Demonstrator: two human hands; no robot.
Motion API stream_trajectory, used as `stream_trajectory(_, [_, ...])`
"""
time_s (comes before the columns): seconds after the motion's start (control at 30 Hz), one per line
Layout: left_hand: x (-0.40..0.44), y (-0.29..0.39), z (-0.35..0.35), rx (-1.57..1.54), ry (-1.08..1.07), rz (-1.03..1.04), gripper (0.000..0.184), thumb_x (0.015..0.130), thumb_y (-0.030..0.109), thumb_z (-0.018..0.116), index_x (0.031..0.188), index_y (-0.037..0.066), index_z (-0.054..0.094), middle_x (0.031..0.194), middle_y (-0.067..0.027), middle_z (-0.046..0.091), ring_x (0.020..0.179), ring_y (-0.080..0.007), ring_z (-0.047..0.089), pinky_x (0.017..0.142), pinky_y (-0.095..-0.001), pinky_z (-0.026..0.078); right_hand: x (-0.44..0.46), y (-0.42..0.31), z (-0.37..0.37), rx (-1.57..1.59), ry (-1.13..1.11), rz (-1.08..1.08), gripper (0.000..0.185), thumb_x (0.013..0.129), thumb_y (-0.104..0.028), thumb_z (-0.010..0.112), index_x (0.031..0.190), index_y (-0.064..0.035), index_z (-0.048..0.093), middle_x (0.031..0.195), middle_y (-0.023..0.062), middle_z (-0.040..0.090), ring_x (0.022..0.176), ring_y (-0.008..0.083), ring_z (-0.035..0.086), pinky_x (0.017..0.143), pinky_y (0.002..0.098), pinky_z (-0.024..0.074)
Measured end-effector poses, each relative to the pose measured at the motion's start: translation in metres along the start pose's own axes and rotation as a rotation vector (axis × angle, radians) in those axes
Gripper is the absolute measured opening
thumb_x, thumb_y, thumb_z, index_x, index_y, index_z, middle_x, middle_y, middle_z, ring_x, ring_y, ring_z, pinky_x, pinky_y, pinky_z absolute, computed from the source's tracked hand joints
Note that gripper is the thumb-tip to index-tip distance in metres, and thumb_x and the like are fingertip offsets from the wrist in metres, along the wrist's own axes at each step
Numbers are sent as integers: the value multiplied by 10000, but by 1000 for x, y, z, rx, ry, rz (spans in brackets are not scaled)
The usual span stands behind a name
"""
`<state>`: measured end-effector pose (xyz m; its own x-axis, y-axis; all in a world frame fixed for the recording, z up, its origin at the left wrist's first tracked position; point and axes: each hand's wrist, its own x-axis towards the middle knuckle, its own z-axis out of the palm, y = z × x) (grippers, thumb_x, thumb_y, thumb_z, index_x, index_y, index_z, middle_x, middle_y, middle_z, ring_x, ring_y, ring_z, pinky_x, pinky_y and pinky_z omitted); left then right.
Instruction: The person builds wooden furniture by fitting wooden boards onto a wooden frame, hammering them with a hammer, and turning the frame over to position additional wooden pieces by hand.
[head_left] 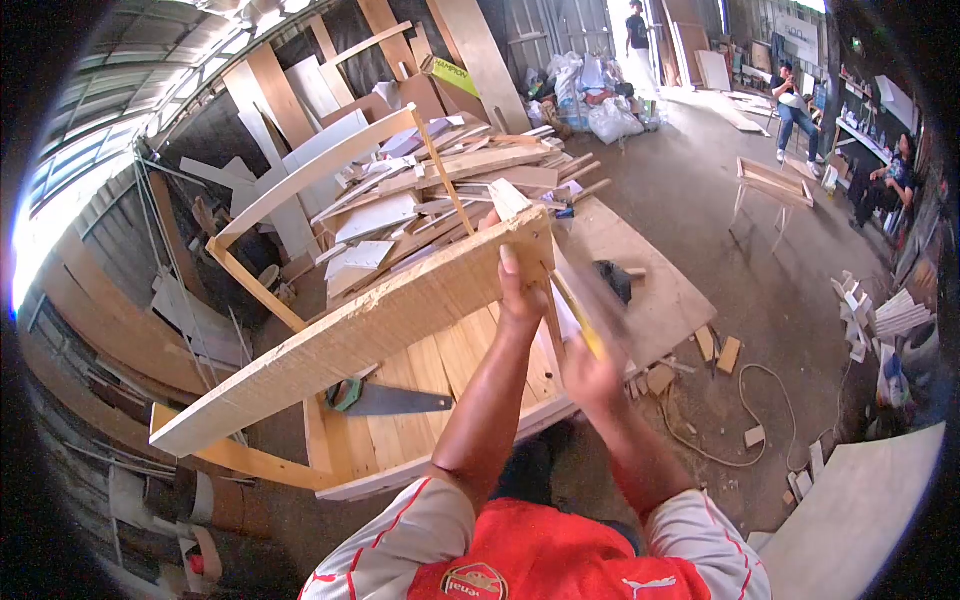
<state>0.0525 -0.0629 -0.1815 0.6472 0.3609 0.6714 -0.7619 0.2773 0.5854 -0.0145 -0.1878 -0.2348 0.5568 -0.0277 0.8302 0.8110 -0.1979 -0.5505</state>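
A long pale wooden board (370, 325) slants across the middle of the head view, its near-right end raised. My left hand (518, 285) grips that end, thumb on the broad face and the other fingers largely hidden behind. Just right of the board end, my right hand (594, 375) is closed round a slim yellow-handled tool (588, 332); motion blur hides its kind. The board joins a wooden frame with slender rails (310, 170). Below lies a handsaw (385, 400) with a green and black handle, resting on a slatted wooden panel (465, 345).
A heap of wood offcuts (430, 190) lies beyond the frame. A plywood sheet (640, 270) is to the right, with scrap blocks and a cord (745, 400) on the floor. Several people are farther back, one seated (795, 110) near a small table frame (775, 185).
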Motion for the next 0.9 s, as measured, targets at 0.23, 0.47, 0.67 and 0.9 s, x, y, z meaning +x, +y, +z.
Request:
stream_trajectory(0.23, [5,0,2,11,-9,41,875,828,662,609,1477,134,355,1335,-60,513,1201,-228,528,1004,-410,447,5,-12,-16,-73,82,-24,166,964,-137,541,1005,19,502,723,162,581,595,320,598,522,419,454])
stream_trajectory(0.47, [6,4,7,-31,2,22,792,852,633,590,1424,114,415,1244,-53,561,1101,-211,574,953,-372,467,-11,0,-4,449,374,-288,165,1001,-193,532,965,-43,473,659,84,517,520,186,507,440,354,422])
stream_trajectory(0.67, [3,-1,5,-17,-17,72,735,892,629,541,1381,89,440,1248,-70,559,1117,-219,570,949,-369,466,-5,-10,-11,-67,-28,191,302,941,-236,610,1097,10,531,759,205,623,670,437,627,611,484,486])
stream_trajectory(0.9, [2,4,-15,226,-78,69,767,948,662,394,1411,52,429,1345,-106,527,1213,-244,530,1016,-412,413,-85,23,-21,20,51,205,167,975,-103,488,1040,50,493,839,114,549,674,194,521,613,331,445])
